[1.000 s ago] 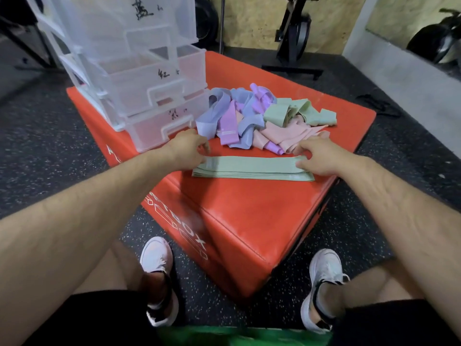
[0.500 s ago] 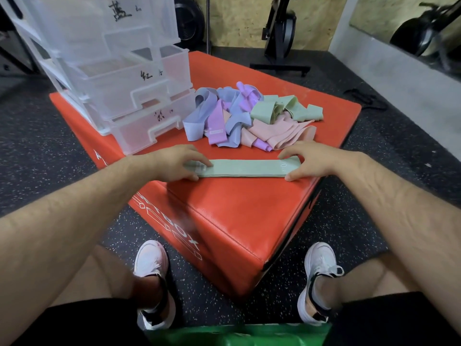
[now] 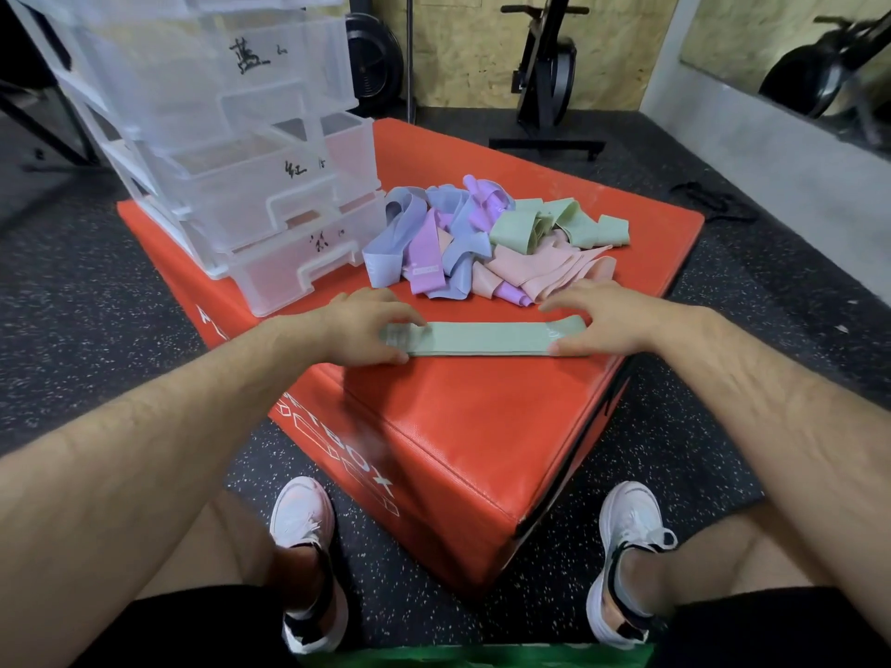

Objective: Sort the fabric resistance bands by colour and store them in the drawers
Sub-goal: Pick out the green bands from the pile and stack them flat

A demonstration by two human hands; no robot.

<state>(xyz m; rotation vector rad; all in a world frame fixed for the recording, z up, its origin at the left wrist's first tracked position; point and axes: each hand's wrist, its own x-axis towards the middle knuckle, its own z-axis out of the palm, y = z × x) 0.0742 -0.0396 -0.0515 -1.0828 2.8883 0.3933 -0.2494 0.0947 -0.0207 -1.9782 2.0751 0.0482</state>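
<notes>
One mint-green fabric resistance band (image 3: 487, 337) lies apart from the rest on one red padded plyo box (image 3: 458, 417). One tangled pile of bands (image 3: 482, 248) shows four colours: blue, purple, green and pink. The number of each cannot be told in the heap. One clear plastic drawer unit (image 3: 159, 103) shows three drawers with handwritten labels: top drawer (image 3: 270, 65), middle drawer (image 3: 270, 185), bottom drawer (image 3: 299, 267). Two hands are in view, left hand (image 3: 361, 325) and right hand (image 3: 602, 320), and two white trainers, left trainer (image 3: 303, 547) and right trainer (image 3: 627, 547). One exercise bike (image 3: 545, 65) and one black weight plate (image 3: 373, 60) stand by the plywood wall.
</notes>
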